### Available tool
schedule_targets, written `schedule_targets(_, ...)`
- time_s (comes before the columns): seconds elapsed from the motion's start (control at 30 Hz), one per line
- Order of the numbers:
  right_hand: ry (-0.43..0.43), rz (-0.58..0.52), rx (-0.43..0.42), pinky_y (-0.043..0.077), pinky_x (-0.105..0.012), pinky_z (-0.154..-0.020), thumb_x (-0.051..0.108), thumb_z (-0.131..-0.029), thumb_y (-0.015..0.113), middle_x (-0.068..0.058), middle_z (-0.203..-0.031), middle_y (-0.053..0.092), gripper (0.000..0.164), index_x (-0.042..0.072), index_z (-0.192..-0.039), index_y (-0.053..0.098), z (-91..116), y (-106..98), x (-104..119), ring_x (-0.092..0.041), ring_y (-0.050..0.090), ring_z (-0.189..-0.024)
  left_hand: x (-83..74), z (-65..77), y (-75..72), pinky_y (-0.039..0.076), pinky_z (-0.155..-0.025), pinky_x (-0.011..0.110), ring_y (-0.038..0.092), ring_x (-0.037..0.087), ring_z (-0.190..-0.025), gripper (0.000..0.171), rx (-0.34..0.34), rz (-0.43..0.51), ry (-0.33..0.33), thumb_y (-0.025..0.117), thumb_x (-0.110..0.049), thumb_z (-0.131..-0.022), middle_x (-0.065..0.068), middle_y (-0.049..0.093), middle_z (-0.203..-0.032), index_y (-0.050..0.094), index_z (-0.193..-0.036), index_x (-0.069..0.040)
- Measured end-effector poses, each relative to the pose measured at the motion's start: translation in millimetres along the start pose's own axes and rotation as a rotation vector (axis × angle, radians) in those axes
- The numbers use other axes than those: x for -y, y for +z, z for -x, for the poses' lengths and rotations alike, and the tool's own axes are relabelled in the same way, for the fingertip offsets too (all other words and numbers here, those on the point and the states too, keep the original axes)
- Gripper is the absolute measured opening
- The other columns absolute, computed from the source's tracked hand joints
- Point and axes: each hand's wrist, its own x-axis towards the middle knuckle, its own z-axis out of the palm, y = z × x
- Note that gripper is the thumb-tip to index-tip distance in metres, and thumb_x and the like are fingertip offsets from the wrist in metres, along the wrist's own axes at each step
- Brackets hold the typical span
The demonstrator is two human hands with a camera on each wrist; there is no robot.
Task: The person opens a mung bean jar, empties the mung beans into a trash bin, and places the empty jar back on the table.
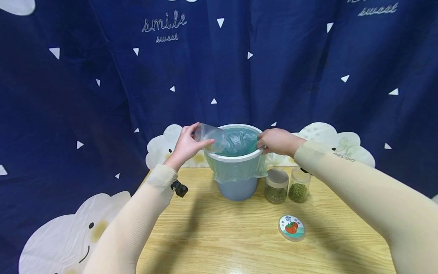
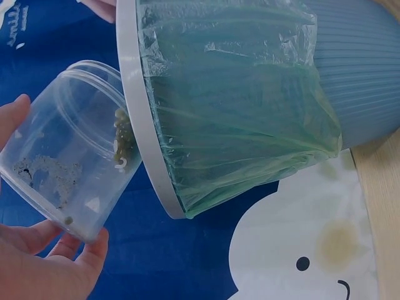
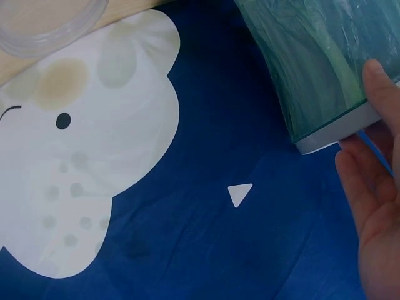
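Note:
My left hand point(image 1: 189, 146) grips a clear plastic jar point(image 1: 209, 137), tilted with its mouth over the left side of a blue waste bin point(image 1: 237, 190). In the left wrist view, a small clump of greenish bits point(image 2: 125, 140) lies near the jar's mouth, with specks clinging to its wall. A green plastic bag point(image 1: 239, 171) lines the bin and folds down outside its white rim point(image 1: 236, 158). My right hand point(image 1: 278, 140) pinches that rim on the right side, thumb on the bag and fingers on the other face. The bin's bottom inside is hidden.
Two clear jars of dried green bits, a left jar point(image 1: 276, 193) and a right jar point(image 1: 299, 188), stand right of the bin. A round lid with a tomato picture point(image 1: 291, 227) lies on the wooden table point(image 1: 219, 232). A blue curtain point(image 1: 219, 68) hangs behind.

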Motion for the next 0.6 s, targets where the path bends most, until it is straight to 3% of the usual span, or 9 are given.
schedule_targets(0.6, 0.010, 0.003, 0.003, 0.054, -0.034, -0.068, 0.013, -0.072, 0.087, 0.002, -0.079, 0.061, 0.019, 0.018, -0.077, 0.069, -0.8, 1.1, 0.2, -0.020, 0.064, -0.072, -1.7, -0.7, 1.8, 0.046, -0.112, 0.049, 0.048, 0.037, -0.132, 0.093, -0.003, -0.011, 0.007, 0.085, -0.039, -0.084, 0.015, 0.041, -0.152, 0.037, -0.159, -0.012)
